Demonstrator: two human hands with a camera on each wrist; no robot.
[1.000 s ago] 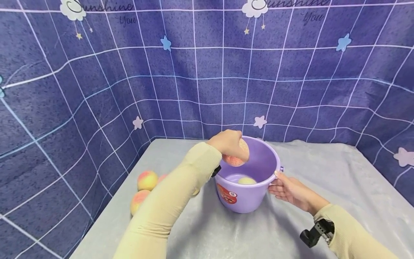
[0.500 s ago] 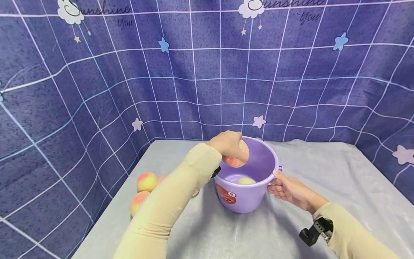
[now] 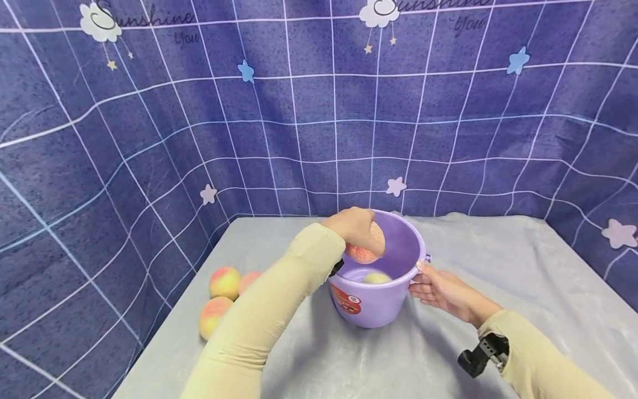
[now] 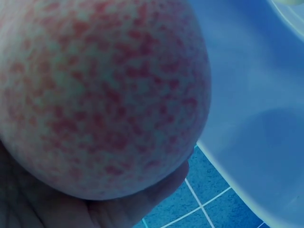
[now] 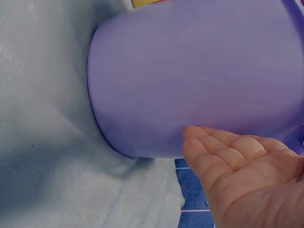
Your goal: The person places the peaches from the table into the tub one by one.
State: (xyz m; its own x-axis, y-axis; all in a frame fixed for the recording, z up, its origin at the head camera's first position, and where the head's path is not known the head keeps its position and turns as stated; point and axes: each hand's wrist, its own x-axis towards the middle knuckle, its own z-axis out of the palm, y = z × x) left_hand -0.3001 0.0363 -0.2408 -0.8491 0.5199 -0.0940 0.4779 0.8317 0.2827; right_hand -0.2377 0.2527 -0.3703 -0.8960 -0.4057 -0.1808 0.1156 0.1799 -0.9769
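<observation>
My left hand (image 3: 351, 224) grips a round peach (image 3: 370, 246), speckled pink-red over pale, inside the mouth of a purple bucket (image 3: 376, 305). The left wrist view shows this peach (image 4: 104, 95) up close, with fingers beneath it and the bucket's wall (image 4: 256, 118) beside it. Down in the bucket lies a pale yellowish fruit (image 3: 377, 277), partly hidden by the rim. My right hand (image 3: 448, 293) holds the bucket's right side, thumb on the rim and fingers below it. In the right wrist view, fingertips (image 5: 192, 133) touch the outer wall; the thumb is out of sight.
Left of the bucket, a yellow-and-red peach (image 3: 225, 282), a second one (image 3: 213, 316) and a pinkish one (image 3: 247, 281) sit on a grey cloth (image 3: 309, 366). My left forearm partly covers them. A blue gridded curtain (image 3: 319, 138) hangs at the back and left.
My left hand and the peach sit slightly lower over the bucket. The head view has shifted a little. A pale fruit edge beside my left forearm is now hidden. My right hand keeps its hold.
</observation>
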